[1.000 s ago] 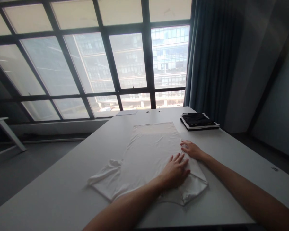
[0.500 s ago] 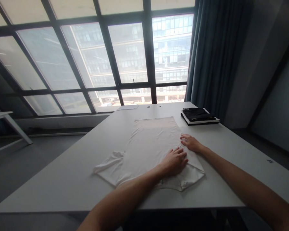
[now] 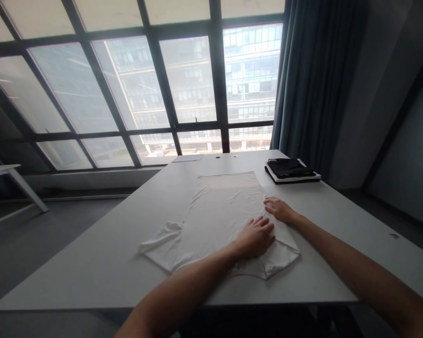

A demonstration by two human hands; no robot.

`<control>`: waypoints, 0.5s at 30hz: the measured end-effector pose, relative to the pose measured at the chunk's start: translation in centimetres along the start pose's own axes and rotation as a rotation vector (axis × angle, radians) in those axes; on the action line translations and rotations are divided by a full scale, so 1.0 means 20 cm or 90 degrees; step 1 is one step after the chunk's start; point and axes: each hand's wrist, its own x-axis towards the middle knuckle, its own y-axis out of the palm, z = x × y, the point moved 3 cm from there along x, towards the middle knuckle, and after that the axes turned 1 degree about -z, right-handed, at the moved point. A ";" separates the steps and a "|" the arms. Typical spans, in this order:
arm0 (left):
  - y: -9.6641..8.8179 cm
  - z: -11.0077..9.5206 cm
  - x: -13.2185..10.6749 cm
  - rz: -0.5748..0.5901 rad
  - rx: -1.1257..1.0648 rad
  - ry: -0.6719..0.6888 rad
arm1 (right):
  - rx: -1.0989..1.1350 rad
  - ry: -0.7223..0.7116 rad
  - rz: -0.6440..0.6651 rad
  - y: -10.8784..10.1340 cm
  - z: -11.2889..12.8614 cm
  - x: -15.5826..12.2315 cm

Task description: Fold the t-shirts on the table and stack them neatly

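A white T-shirt (image 3: 218,211) lies spread on the white table, its hem away from me and its neckline towards me. One sleeve points out to the left, lightly crumpled. My left hand (image 3: 255,237) rests flat on the upper right part of the shirt, palm down, fingers stretched out. At the shirt's right side edge is my right hand (image 3: 279,209), its fingers bent and closed on the fabric there. Part of the neckline and chest is hidden under my left hand and forearm.
The white table (image 3: 102,263) reaches to the windows. A stack of folded dark and white clothes (image 3: 289,170) lies at its right far side. A flat white sheet (image 3: 188,158) is at the far left edge. Blue curtains (image 3: 313,84) hang behind; another table (image 3: 24,183) stands left.
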 end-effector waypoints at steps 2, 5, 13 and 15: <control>0.01 0.00 0.00 0.002 0.004 0.000 | -0.002 0.000 0.000 0.00 0.00 0.00; 0.02 0.01 0.00 0.006 0.008 0.005 | -0.004 0.002 0.000 0.00 -0.01 0.00; 0.01 0.01 0.00 0.001 -0.011 0.009 | -0.008 0.004 0.005 -0.01 0.01 0.00; 0.01 0.02 0.01 -0.003 -0.031 -0.002 | -0.007 0.006 0.006 -0.01 0.00 0.00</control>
